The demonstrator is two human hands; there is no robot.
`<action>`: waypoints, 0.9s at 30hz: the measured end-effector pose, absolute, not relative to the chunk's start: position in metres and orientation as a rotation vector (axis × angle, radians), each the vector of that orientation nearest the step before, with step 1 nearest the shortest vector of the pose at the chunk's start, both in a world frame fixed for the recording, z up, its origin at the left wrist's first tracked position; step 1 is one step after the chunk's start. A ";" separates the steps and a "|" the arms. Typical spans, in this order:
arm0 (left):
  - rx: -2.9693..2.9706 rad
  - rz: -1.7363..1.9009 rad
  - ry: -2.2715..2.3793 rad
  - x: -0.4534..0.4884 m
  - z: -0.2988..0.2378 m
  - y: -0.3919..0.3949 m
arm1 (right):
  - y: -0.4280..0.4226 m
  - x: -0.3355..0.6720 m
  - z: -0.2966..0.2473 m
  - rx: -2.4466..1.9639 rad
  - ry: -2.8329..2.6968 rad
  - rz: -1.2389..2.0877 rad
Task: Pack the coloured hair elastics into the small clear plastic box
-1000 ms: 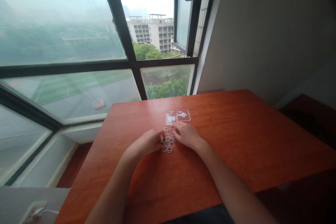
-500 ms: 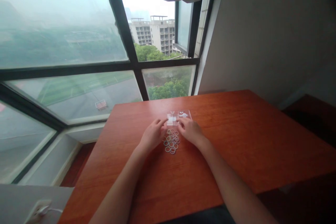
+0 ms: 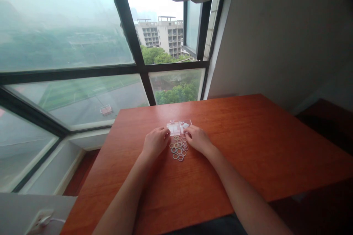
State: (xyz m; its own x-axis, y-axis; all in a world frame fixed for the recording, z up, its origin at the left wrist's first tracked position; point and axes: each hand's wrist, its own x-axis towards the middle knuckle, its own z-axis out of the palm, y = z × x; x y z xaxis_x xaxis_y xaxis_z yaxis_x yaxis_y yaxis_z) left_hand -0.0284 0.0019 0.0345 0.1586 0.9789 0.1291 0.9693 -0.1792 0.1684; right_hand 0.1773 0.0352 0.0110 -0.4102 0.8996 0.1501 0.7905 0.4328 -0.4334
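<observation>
Two small clear plastic pieces point(image 3: 178, 127) lie side by side on the red-brown table point(image 3: 248, 147). My left hand point(image 3: 154, 141) touches their left edge with its fingertips. My right hand point(image 3: 196, 138) rests its fingertips on the right piece. Between the two hands, nearer to me, lies a small heap of several pale rings point(image 3: 178, 147). Neither hand has lifted anything off the table.
A large window with dark frames point(image 3: 138, 67) stands beyond the table's far edge. A grey wall point(image 3: 275, 36) rises to the right. A white socket with a cable point(image 3: 41, 220) sits at the lower left.
Both hands left the ring heap and reached forward to the clear pieces. The pieces have since slid left and slightly nearer to me under the fingers.
</observation>
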 end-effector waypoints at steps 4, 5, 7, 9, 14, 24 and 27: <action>2.348 0.273 1.979 -0.031 0.039 0.000 | 0.030 0.174 0.014 -1.413 -2.387 0.441; 2.347 0.264 1.974 -0.031 0.040 -0.001 | 0.030 0.175 0.014 -1.405 -2.397 0.445; 2.343 0.289 1.974 -0.032 0.044 -0.001 | 0.029 0.176 0.016 -1.405 -2.401 0.452; 2.337 0.369 1.958 -0.033 0.049 -0.003 | 0.028 0.178 0.020 -1.414 -2.388 0.472; 2.317 0.232 1.661 -0.029 0.059 -0.012 | 0.023 0.188 0.035 -1.291 -2.508 0.661; 2.413 0.128 1.576 -0.007 0.047 -0.017 | 0.023 0.193 0.033 -1.261 -2.580 0.678; 2.427 0.115 1.641 -0.006 0.047 -0.015 | 0.026 0.193 0.030 -1.264 -2.538 0.656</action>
